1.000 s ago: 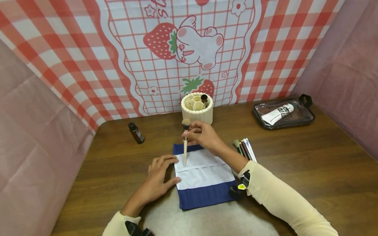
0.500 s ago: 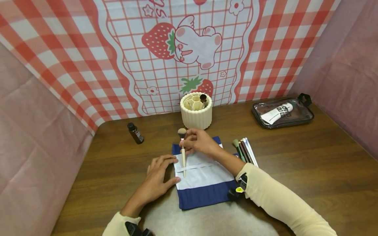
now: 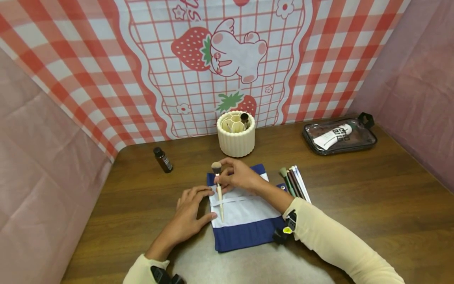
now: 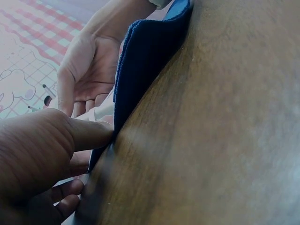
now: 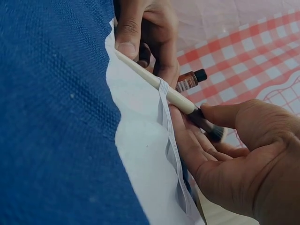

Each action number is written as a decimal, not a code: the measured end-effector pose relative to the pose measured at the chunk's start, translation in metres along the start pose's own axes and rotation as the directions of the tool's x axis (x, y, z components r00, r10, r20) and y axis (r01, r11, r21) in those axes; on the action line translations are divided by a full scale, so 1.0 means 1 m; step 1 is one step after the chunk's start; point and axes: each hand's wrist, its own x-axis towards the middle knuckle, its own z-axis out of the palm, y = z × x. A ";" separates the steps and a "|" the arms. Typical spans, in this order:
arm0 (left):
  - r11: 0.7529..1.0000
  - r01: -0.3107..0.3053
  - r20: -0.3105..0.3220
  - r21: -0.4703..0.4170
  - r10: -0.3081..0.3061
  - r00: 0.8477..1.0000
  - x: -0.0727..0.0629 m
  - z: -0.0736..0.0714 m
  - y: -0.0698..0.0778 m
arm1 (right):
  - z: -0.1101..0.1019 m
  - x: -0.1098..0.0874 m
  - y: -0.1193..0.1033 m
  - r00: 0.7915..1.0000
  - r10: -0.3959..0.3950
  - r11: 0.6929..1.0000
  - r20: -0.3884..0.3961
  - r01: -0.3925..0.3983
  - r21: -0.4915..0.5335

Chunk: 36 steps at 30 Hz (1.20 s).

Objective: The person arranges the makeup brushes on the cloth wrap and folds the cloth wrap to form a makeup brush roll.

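Note:
My right hand (image 3: 239, 175) pinches a makeup brush (image 3: 220, 197) near its dark ferrule, its fluffy tan-tipped head pointing away from me. In the right wrist view, the pale handle (image 5: 140, 72) passes under a white elastic band (image 5: 164, 101). That band crosses the white lining of a navy fabric brush roll (image 3: 244, 236), spread flat before me. Along the roll's left edge lies my left hand (image 3: 191, 213), fingers loosely extended, thumb and fingertips touching the fabric. From the left wrist view, the left thumb (image 4: 91, 133) meets the navy edge (image 4: 145, 61); the brush is mostly hidden there.
A cream ribbed holder (image 3: 236, 140) with a dark brush in it stands behind the roll. Several brushes and sticks (image 3: 296, 183) lie to the right. Back right is a clear pouch (image 3: 340, 136) with a white tube. A small dark bottle (image 3: 163, 159) stands left.
My right hand has moved the brush toward me, and its handle has slid under the elastic band down the lining. The left hand has stayed at the roll's edge.

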 end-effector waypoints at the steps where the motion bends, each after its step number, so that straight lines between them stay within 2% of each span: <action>1: 1.000 -0.001 0.001 0.002 0.001 1.000 0.000 0.000 0.000 | 0.000 0.000 0.000 1.000 0.005 1.000 0.007 -0.005 -0.004; 12: 1.000 0.002 0.010 0.018 -0.002 1.000 0.001 -0.003 0.001 | -0.002 -0.001 -0.002 0.996 0.043 0.998 0.074 -0.040 -0.040; 18: 1.000 0.009 0.021 0.018 -0.009 1.000 0.000 -0.003 0.001 | -0.003 -0.002 -0.001 0.993 0.051 0.986 0.104 -0.034 -0.163; 23: 0.999 0.024 0.034 0.022 -0.025 0.999 0.000 -0.004 0.003 | -0.001 -0.006 -0.001 0.987 0.070 0.953 0.147 -0.022 -0.303; 27: 0.999 0.025 0.030 0.026 -0.026 0.999 0.001 -0.005 0.003 | 0.001 -0.008 -0.003 0.984 0.052 0.914 0.173 0.023 -0.406; 29: 0.999 0.019 0.023 0.032 -0.019 1.000 0.001 -0.005 0.003 | 0.002 -0.010 -0.004 0.985 0.033 0.873 0.168 0.053 -0.485; 34: 0.999 0.005 0.014 0.035 -0.006 1.000 0.000 -0.004 0.002 | 0.002 -0.014 -0.007 0.985 -0.018 0.749 0.170 0.126 -0.650; 36: 0.999 0.002 0.015 0.033 -0.003 1.000 0.000 -0.004 0.002 | 0.002 -0.015 -0.007 0.982 -0.042 0.727 0.182 0.155 -0.669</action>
